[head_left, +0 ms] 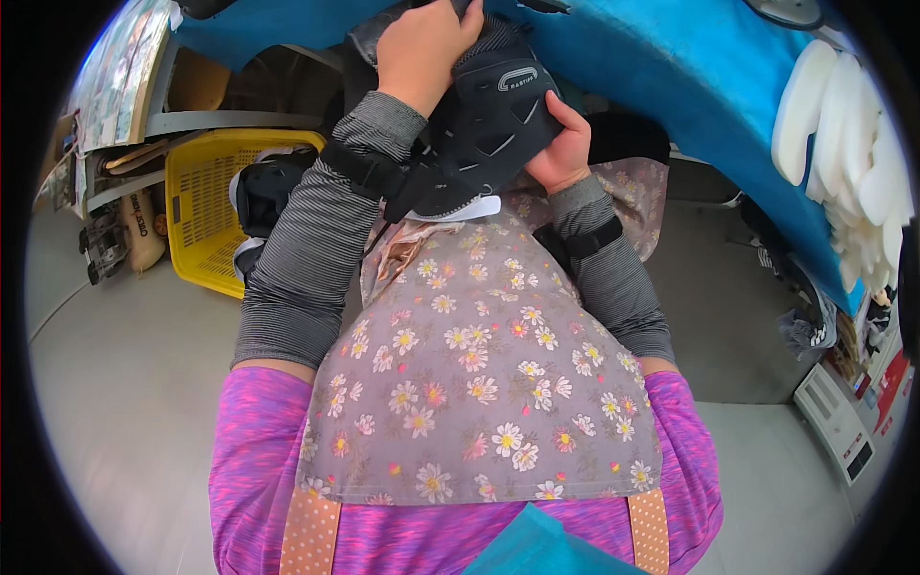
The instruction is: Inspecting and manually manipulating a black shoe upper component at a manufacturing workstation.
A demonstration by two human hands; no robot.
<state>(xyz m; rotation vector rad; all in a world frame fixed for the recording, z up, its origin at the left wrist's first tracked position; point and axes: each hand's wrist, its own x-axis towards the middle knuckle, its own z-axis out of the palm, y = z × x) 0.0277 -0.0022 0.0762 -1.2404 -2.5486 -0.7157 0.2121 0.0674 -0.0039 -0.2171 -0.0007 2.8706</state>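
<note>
A black shoe upper (494, 120) with cut-out slots and a light logo lies over my lap, at the edge of the blue-covered table. My left hand (422, 56) closes on its far end, with the fingertips partly hidden. At its right side my right hand (563, 149) grips the edge, thumb on top and the other fingers mostly underneath. A white strip (460, 208) shows beneath the upper's near end, close to my flowered apron (479, 364).
A yellow basket (206, 206) holding black-and-white shoe parts (264, 196) stands on the floor to my left. The blue table cover (661, 72) stretches across the far side. White, sole-shaped pieces (843, 144) are stacked at the right. A white box-like unit (832, 422) sits low at the right.
</note>
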